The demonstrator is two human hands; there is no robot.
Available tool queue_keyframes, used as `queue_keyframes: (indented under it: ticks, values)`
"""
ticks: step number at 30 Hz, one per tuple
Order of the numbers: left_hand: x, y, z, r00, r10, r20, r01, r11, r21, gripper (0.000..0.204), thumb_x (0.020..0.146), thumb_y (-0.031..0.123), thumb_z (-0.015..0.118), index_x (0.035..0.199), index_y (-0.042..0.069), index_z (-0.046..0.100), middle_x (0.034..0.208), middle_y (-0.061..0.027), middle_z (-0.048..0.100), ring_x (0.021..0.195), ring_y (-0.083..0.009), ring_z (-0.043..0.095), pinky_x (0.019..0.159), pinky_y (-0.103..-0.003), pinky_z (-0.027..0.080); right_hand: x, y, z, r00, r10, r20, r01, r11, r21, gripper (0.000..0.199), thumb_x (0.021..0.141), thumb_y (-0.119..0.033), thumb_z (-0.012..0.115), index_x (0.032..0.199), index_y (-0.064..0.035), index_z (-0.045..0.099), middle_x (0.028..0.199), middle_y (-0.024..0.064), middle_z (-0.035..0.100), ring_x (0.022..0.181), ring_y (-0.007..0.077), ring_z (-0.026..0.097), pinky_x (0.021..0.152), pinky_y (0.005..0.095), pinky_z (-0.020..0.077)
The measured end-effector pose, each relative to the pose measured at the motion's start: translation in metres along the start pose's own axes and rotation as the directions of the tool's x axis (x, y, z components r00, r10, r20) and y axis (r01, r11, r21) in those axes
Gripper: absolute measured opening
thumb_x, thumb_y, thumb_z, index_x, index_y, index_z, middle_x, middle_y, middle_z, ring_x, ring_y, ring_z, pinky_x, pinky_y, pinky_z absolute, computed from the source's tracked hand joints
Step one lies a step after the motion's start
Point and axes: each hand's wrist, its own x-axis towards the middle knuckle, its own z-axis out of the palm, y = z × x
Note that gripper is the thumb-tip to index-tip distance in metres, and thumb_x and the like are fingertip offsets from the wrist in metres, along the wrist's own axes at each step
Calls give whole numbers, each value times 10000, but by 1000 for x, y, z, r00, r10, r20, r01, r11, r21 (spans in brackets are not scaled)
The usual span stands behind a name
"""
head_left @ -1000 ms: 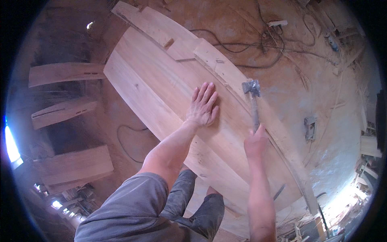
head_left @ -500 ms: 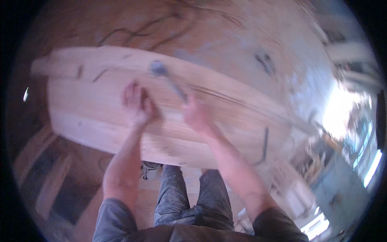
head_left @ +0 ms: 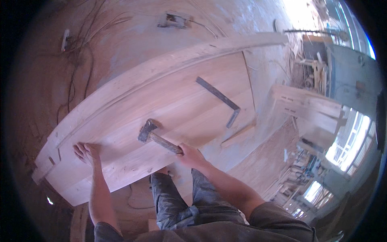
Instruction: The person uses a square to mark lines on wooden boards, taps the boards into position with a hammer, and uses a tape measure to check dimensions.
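My right hand (head_left: 191,156) is closed round the wooden handle of a hammer (head_left: 163,142). The hammer's dark metal head is over the middle of a large pale wooden panel (head_left: 133,147); whether it touches the wood I cannot tell. My left hand (head_left: 85,153) is at the panel's left part, its fingers stretched out and a little apart, with nothing in them. A thick wooden rail (head_left: 161,60) with slots near its left end runs along the panel's far edge. On the right part of the panel lies a dark L-shaped try square (head_left: 217,93).
Cables (head_left: 74,72) trail over the dusty floor at the far left, near a white power strip (head_left: 65,39). A small dark-and-white device (head_left: 174,20) lies beyond the panel. To the right are a slotted wooden frame (head_left: 306,105), a grey-blue cabinet (head_left: 352,76) and scattered wood pieces.
My view has swung, so the panel now slants up to the right and the try square shows fully. My left hand has moved left, away from the hammer, which stays in my right hand.
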Motion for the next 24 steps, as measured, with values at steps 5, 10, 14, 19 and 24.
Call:
queue_keyframes:
  ticks: [5,10,14,19,24]
  values:
    - [-18,47,42,999,-41,-2,40,992,-120,618,965,419,509,1451,58,386,1505,-258,325,1408,-395,289,1160,-525,209,15,109,0,791,96,-604,-114,993,9,312,854,-273,579,1017,-11,626,1007,219,655,964,415,626,840,485,492]
    - [-66,237,-31,986,141,-87,-164,913,-373,607,901,280,640,1417,55,412,1485,-265,346,1370,-443,313,1143,-533,241,46,126,-93,352,557,-752,-241,830,503,481,816,-263,638,1169,37,511,1153,259,570,1130,396,536,988,471,422]
    - [-96,331,-107,938,323,122,-231,849,-475,637,816,174,661,1395,42,429,1498,-248,325,1379,-435,305,1134,-532,258,56,145,-127,447,616,-648,-373,787,491,538,802,-283,628,1214,42,505,1146,265,606,1101,426,581,960,488,455]
    - [-112,339,-131,927,294,235,-203,916,-346,681,752,159,669,1378,22,440,1453,-237,384,1359,-408,336,1116,-526,279,46,162,-131,666,508,-547,-327,857,399,446,773,-241,613,1128,28,597,1032,267,679,1026,436,642,916,499,496]
    - [-103,353,-158,899,253,359,-93,909,-407,621,738,152,668,1324,42,495,1291,-233,499,1245,-406,425,1058,-511,335,24,201,-107,773,553,-312,-203,681,704,261,739,-226,670,863,0,629,719,162,646,633,280,653,575,404,525]
